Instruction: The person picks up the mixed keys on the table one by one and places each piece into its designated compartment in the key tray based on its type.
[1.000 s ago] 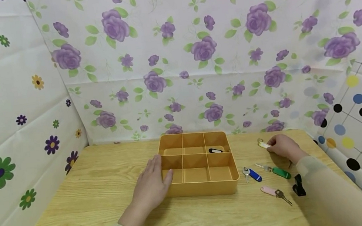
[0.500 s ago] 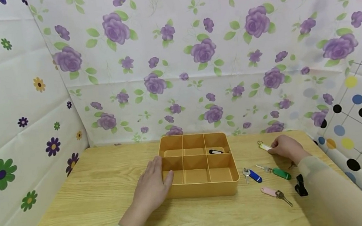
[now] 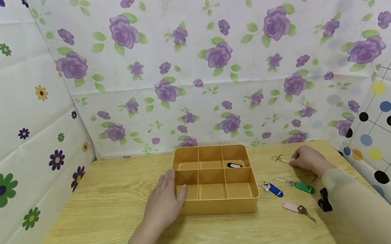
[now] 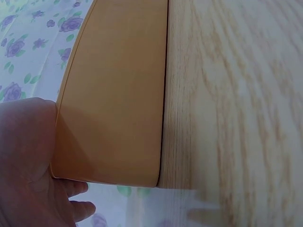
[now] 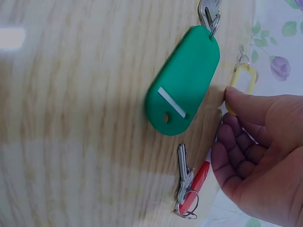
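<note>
My left hand (image 3: pixel 163 202) rests on the left wall of a tan compartment box (image 3: pixel 219 207), fingers straight outside, thumb over the front-left compartment. In the left wrist view this hand (image 4: pixel 28 156) touches the box's (image 4: pixel 113 94) corner. My right hand (image 3: pixel 306 158) pinches a yellow key tag (image 3: pixel 284 158) between thumb and finger; its ring points left. The right wrist view has the yellow-framed tag (image 5: pixel 245 80) at the fingertips of the right hand (image 5: pixel 265 146). Nearest to it lie a green key tag (image 3: pixel 304 187) with a key and a red key tag (image 5: pixel 196 184) with a key.
A black key tag (image 3: pixel 234 165) lies in the box's back-right compartment. Right of the box are a blue key tag (image 3: pixel 275 189) with a key and a pink one (image 3: pixel 290 207) with a key. Patterned cloth walls (image 3: pixel 189 66) surround the wooden table (image 3: pixel 117 195).
The yellow tag's ring has swung to the left and the tag has turned flatter in my right fingers. My left hand stays on the box, which looks nearly unmoved.
</note>
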A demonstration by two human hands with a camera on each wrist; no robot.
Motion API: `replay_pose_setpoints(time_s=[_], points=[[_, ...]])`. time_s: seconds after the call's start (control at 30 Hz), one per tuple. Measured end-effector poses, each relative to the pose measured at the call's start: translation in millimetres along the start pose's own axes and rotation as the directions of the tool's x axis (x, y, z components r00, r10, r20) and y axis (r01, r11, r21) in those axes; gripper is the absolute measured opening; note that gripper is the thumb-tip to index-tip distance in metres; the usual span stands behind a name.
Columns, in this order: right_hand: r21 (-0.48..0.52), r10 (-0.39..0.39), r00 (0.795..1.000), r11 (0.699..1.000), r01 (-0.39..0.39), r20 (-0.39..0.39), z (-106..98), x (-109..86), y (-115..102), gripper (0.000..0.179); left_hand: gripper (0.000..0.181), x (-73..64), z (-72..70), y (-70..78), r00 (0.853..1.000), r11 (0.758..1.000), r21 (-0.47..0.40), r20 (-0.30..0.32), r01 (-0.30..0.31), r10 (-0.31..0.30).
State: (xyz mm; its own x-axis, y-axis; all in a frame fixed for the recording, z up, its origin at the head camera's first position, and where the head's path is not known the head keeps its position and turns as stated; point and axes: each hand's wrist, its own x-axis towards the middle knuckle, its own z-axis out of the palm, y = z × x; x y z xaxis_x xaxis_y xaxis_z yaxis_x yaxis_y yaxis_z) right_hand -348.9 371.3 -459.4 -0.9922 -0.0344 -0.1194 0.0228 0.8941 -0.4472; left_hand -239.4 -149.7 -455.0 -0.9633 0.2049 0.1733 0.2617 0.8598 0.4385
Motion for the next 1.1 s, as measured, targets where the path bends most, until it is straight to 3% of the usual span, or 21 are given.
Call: replay_pose_setpoints(time_s=[0.43,0.77,1.1], points=[[-0.037,-0.064,0.991,0.997,0.060,-0.119,5.0,-2.9,-2.7,0.016,0.082,-1.3,-1.3,1.3,1.000,1.000,-0.011,0.002,0.003,-0.003],[-0.043,-0.067,0.986,0.997,0.061,-0.155,6.6,-4.7,-4.0,0.020,0.082,-1.5,-1.6,1.8,1.000,1.000,-0.012,0.001,-0.001,0.001],[0.059,-0.035,0.991,0.997,0.043,-0.132,3.1,-14.4,-7.0,0.024,0.081,-1.6,-1.4,2.1,1.000,1.000,-0.015,0.008,0.007,-0.007]])
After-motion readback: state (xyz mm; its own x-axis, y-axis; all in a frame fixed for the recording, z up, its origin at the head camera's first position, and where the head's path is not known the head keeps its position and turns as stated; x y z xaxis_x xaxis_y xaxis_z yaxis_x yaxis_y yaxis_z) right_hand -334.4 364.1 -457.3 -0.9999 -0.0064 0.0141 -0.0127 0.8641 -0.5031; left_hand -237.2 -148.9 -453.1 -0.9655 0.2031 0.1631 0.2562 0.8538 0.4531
